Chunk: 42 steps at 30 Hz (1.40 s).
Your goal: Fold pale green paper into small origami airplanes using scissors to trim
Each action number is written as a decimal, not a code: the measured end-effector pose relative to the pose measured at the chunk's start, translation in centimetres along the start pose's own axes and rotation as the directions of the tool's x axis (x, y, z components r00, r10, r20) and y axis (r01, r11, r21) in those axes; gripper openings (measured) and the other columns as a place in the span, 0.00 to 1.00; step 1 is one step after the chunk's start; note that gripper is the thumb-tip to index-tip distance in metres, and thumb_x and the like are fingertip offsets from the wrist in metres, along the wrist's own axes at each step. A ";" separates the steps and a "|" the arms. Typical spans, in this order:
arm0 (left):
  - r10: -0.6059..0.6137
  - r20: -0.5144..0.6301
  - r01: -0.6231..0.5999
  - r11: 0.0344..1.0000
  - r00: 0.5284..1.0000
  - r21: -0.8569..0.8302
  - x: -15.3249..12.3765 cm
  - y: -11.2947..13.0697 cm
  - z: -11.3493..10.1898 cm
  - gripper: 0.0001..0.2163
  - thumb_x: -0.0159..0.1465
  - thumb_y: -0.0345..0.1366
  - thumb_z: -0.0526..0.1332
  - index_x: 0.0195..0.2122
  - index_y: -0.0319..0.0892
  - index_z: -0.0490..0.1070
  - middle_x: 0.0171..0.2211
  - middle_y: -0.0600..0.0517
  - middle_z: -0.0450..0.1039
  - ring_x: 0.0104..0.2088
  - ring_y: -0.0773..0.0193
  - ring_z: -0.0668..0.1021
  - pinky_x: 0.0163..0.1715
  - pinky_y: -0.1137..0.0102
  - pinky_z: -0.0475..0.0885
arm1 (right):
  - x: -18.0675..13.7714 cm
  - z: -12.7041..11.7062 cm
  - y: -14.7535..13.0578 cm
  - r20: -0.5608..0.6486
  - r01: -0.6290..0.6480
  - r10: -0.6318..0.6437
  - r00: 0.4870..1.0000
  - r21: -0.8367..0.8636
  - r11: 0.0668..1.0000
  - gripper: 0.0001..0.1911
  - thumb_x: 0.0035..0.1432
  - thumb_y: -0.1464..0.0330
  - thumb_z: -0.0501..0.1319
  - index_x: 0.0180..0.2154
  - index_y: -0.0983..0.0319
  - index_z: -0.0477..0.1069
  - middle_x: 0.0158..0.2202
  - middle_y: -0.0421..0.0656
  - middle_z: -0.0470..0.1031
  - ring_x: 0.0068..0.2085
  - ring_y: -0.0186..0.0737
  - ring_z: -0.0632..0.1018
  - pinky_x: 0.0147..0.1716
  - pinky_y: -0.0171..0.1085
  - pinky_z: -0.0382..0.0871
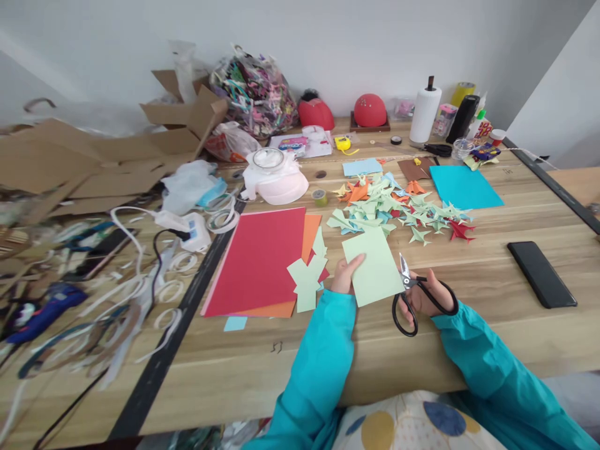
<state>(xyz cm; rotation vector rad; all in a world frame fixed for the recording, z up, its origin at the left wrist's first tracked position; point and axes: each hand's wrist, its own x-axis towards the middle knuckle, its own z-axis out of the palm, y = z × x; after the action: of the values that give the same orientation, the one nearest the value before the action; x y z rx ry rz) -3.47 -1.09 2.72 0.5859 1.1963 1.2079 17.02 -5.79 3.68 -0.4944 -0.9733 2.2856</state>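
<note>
My left hand [345,274] pinches the left edge of a pale green sheet of paper [375,267], its thumb lying on top. In my right hand [429,295] is a pair of scissors [409,282] with black loop handles, fingers through the loops. The scissors' blades point up and away, parted a little, at the sheet's right edge. Whether they bite into the paper is hard to tell. Beyond the sheet lies a heap of folded paper pieces [382,203], mostly pale green, with some orange, red and blue. Cut pale green scraps [307,284] rest left of my left hand.
Large red sheets [262,262] over orange paper [312,232] lie to the left. A black phone [541,274] is at the right, a turquoise sheet [466,186] behind. Cables and a power strip [185,228] clutter the left, past a black strip; cardboard boxes [103,147] stand farther back.
</note>
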 end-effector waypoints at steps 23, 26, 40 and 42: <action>0.050 0.052 -0.054 0.996 0.997 0.076 -0.9 0.8 0.5 0.23 0.37 0.44 0.73 0.33 0.36 0.77 0.37 0.43 0.78 0.40 0.48 0.78 0.40 0.61 0.74 | -0.4 -0.2 -0.1 0.046 -0.039 0.040 0.998 -0.025 0.999 0.41 0.50 0.37 0.42 0.55 0.58 0.48 0.28 0.43 0.73 0.23 0.41 0.75 0.18 0.35 0.65; 0.072 0.049 -0.077 0.992 0.996 0.099 -0.9 0.6 0.4 0.22 0.39 0.42 0.73 0.34 0.36 0.76 0.37 0.43 0.78 0.40 0.49 0.78 0.40 0.62 0.75 | -0.3 -0.1 -0.1 0.023 -0.033 0.033 0.999 -0.027 0.999 0.43 0.50 0.37 0.43 0.57 0.59 0.47 0.28 0.44 0.73 0.22 0.42 0.75 0.18 0.36 0.65; 0.160 -0.071 -0.158 0.987 0.985 0.036 -0.6 0.7 0.6 0.24 0.39 0.42 0.73 0.36 0.35 0.76 0.37 0.43 0.78 0.42 0.48 0.77 0.46 0.58 0.71 | 0.0 -0.4 0.0 -0.008 0.091 -0.091 0.996 0.095 0.991 0.44 0.51 0.38 0.42 0.61 0.58 0.44 0.32 0.46 0.73 0.25 0.42 0.76 0.19 0.37 0.66; 0.166 -0.085 -0.164 0.986 0.983 0.027 -0.8 0.9 0.7 0.24 0.39 0.42 0.73 0.36 0.35 0.76 0.37 0.42 0.78 0.43 0.47 0.77 0.46 0.57 0.71 | 0.0 -0.3 -0.1 -0.009 0.090 -0.090 0.996 0.100 0.991 0.44 0.51 0.38 0.42 0.61 0.58 0.44 0.31 0.45 0.73 0.25 0.42 0.75 0.20 0.37 0.66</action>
<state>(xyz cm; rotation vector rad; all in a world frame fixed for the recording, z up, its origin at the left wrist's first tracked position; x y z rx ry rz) -3.08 -1.36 4.02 0.6634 1.2532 1.3743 17.25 -5.60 3.51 -0.4051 -0.8566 2.2383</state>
